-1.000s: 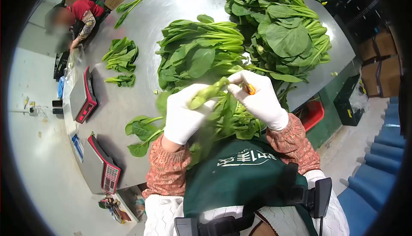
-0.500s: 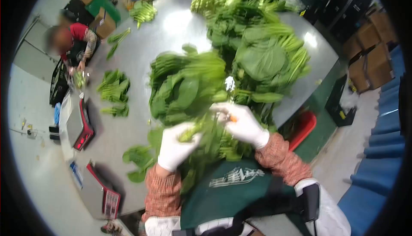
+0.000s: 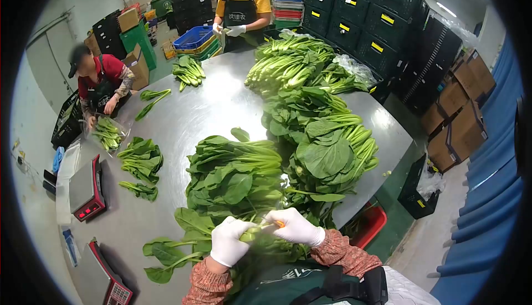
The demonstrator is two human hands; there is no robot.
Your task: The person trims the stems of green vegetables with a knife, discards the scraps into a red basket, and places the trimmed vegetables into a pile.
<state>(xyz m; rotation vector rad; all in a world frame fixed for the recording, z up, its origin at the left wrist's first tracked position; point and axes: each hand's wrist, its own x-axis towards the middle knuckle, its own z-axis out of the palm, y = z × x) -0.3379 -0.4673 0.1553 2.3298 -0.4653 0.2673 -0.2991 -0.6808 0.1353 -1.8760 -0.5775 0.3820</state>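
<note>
My left hand [image 3: 230, 242], in a white glove, is closed around the stem base of a leafy green vegetable [image 3: 250, 234]. My right hand [image 3: 293, 227], also gloved, grips a small orange-handled tool [image 3: 279, 224] right beside that stem base; its blade or tip cannot be made out. Leaves hang below both hands, in front of my apron. Just beyond them lies a large pile of leafy greens [image 3: 235, 174], stems pointing right. Loose leaves [image 3: 172, 252] lie left of my left hand. A second heap of greens [image 3: 327, 155] is to the right.
Two red-edged scales [image 3: 88, 188] stand along the table's [image 3: 216, 100] left side, near small bunches [image 3: 141, 161]. One co-worker [image 3: 102, 83] handles a bagged bunch at left; another [image 3: 241, 11] stands at the far edge. Black crates [image 3: 354, 22], cartons [image 3: 457, 111] and a red bin [image 3: 370, 227] surround the table.
My view has tilted up, bringing the far co-worker and crates into sight. My hands have drawn closer together, the orange-handled tool now close to the stem base.
</note>
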